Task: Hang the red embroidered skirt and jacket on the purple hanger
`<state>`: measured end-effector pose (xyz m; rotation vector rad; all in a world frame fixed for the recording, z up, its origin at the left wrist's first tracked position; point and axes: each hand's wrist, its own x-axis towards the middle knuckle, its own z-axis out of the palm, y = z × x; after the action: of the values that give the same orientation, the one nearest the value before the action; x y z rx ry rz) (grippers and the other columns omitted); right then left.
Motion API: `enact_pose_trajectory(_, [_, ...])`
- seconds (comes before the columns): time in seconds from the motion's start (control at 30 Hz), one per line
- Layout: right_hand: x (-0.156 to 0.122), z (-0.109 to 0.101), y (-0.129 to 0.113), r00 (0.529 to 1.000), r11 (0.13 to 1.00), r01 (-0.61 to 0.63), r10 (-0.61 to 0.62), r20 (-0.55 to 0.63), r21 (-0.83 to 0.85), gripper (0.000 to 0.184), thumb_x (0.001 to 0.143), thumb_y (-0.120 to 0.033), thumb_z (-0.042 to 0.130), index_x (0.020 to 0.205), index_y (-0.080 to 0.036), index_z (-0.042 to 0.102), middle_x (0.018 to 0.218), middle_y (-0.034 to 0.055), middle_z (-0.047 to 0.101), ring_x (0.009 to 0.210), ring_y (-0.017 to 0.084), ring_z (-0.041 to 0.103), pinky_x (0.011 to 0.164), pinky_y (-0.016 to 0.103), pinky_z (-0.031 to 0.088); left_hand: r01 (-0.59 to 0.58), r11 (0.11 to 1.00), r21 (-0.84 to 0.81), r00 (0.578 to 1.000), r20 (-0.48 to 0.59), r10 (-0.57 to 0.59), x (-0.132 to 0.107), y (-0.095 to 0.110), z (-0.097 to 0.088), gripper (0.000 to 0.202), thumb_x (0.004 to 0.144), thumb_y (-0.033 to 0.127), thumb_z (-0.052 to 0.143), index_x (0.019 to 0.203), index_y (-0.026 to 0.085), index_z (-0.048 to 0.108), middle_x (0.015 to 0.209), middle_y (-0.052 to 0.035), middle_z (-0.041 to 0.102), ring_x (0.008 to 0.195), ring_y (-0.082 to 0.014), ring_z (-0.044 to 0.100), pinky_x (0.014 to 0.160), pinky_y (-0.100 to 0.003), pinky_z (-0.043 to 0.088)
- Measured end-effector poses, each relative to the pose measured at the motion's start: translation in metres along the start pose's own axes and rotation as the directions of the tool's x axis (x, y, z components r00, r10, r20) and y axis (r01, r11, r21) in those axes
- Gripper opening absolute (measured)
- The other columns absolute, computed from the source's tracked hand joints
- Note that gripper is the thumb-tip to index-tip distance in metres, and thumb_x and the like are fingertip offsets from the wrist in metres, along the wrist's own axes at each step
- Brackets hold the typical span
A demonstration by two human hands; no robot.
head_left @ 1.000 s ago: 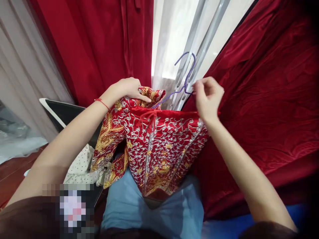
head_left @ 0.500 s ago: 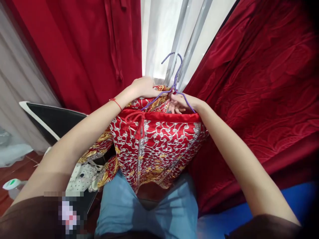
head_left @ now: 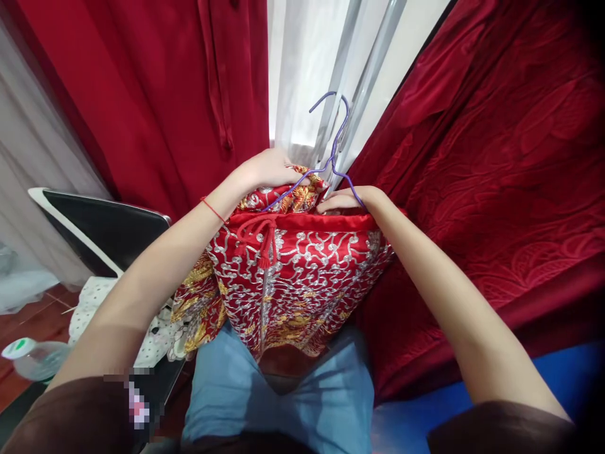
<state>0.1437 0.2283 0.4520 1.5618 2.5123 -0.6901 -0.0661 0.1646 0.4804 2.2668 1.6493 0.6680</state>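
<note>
A red skirt [head_left: 307, 271] with silver and gold embroidery hangs in front of my legs, its drawstring tied in a bow at the waistband. A purple wire hanger [head_left: 339, 126] rises above the waistband, hook upward, its lower part hidden by cloth. My left hand [head_left: 271, 167] is closed over a gathered red-and-gold embroidered cloth [head_left: 307, 197] behind the hanger's left arm. Reaching behind the hanger's right arm, my right hand [head_left: 352, 198] is closed at the skirt's top, most fingers hidden inside the waistband.
Red curtains [head_left: 155, 94] hang on the left, and patterned red drapes [head_left: 510, 164] on the right. Pale metal poles [head_left: 363, 75] stand ahead. At the left are a black chair with a white frame [head_left: 101, 224], a dotted white cloth [head_left: 89, 309] and a clear bottle [head_left: 40, 359].
My right hand has sunk deeper behind the waistband, hiding more fingers. The hanger's hook has shifted slightly up and right. My left hand has moved slightly left, still on the gathered cloth.
</note>
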Motion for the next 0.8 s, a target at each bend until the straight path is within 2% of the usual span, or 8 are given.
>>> enact_pose_trajectory(0.13, [0.007,-0.003,0.003,0.997,1.000,-0.011,0.012,0.071,-0.015,0.035,0.075,-0.052,0.075,0.084,-0.017,0.074,0.069,0.0057,0.069,0.069,0.021,0.066,0.065,0.030,0.055,0.015,0.997,0.074,0.999,-0.041,-0.012,-0.001,0.002,-0.002,0.042,0.072,0.047,0.072,0.084,0.007,0.075,0.062,-0.0064,0.051,0.070,-0.0196,0.052,0.067,-0.036,0.029])
enact_pose_trajectory(0.27, [0.011,-0.007,0.006,0.990,0.990,-0.141,0.141,0.002,-0.006,0.040,0.074,-0.055,0.076,0.092,-0.019,0.075,0.065,0.0051,0.067,0.062,0.021,0.065,0.058,0.031,0.053,0.019,0.995,0.094,0.995,-0.099,-0.009,-0.003,0.005,-0.001,0.038,0.068,0.046,0.074,0.082,0.011,0.075,0.062,-0.0070,0.053,0.073,-0.0228,0.055,0.067,-0.036,0.031])
enact_pose_trajectory(0.4, [0.002,-0.006,0.004,0.969,0.972,-0.234,0.234,0.080,-0.007,0.044,0.072,-0.055,0.078,0.089,-0.014,0.074,0.061,0.0054,0.066,0.056,0.020,0.063,0.053,0.031,0.051,-0.003,0.996,0.085,0.983,-0.184,0.019,-0.005,0.007,0.002,0.034,0.067,0.043,0.073,0.081,0.012,0.075,0.058,-0.0060,0.051,0.073,-0.0233,0.056,0.067,-0.036,0.033])
enact_pose_trajectory(0.5, [-0.003,-0.004,0.003,0.961,0.971,-0.236,0.226,0.160,0.047,0.043,0.069,-0.051,0.081,0.083,-0.011,0.073,0.060,0.0035,0.065,0.053,0.018,0.062,0.049,0.028,0.048,-0.011,0.999,0.035,0.984,-0.177,0.017,-0.006,0.006,0.001,0.032,0.069,0.040,0.072,0.081,0.011,0.074,0.056,-0.0045,0.049,0.069,-0.0211,0.056,0.065,-0.036,0.034])
enact_pose_trajectory(0.6, [0.000,-0.005,0.004,0.966,0.978,-0.189,0.169,0.194,0.087,0.033,0.072,-0.043,0.079,0.078,-0.012,0.072,0.061,0.0030,0.066,0.057,0.018,0.064,0.053,0.027,0.050,-0.002,0.998,-0.057,0.988,-0.153,-0.007,-0.004,0.000,-0.003,0.031,0.070,0.038,0.073,0.082,0.009,0.074,0.056,-0.0039,0.049,0.066,-0.0193,0.056,0.064,-0.035,0.035])
enact_pose_trajectory(0.63, [0.002,-0.005,0.005,0.977,0.983,-0.166,0.153,0.149,0.082,0.027,0.074,-0.039,0.078,0.076,-0.013,0.071,0.062,0.0031,0.067,0.059,0.018,0.064,0.056,0.027,0.051,0.001,0.997,-0.080,0.987,-0.160,-0.014,-0.004,-0.002,-0.004,0.033,0.069,0.039,0.074,0.082,0.009,0.074,0.056,-0.0040,0.050,0.066,-0.0193,0.057,0.064,-0.035,0.036])
enact_pose_trajectory(0.7, [0.007,-0.006,0.010,0.993,0.992,-0.108,0.111,-0.040,0.068,0.017,0.076,-0.030,0.076,0.071,-0.015,0.070,0.065,0.0037,0.069,0.065,0.019,0.066,0.063,0.029,0.054,-0.002,0.995,-0.099,0.982,-0.188,-0.017,-0.004,-0.006,-0.007,0.037,0.068,0.041,0.076,0.084,0.008,0.074,0.058,-0.0047,0.053,0.068,-0.0204,0.058,0.065,-0.036,0.038])
enact_pose_trajectory(0.8, [0.010,0.000,0.022,0.939,0.981,0.016,0.053,-0.341,0.195,0.013,0.080,-0.029,0.072,0.074,-0.017,0.071,0.072,0.0055,0.072,0.076,0.022,0.070,0.075,0.032,0.057,-0.039,0.998,-0.051,0.971,-0.238,0.026,-0.008,-0.011,-0.012,0.041,0.069,0.044,0.075,0.089,0.008,0.074,0.062,-0.0056,0.056,0.076,-0.0233,0.061,0.068,-0.036,0.040])
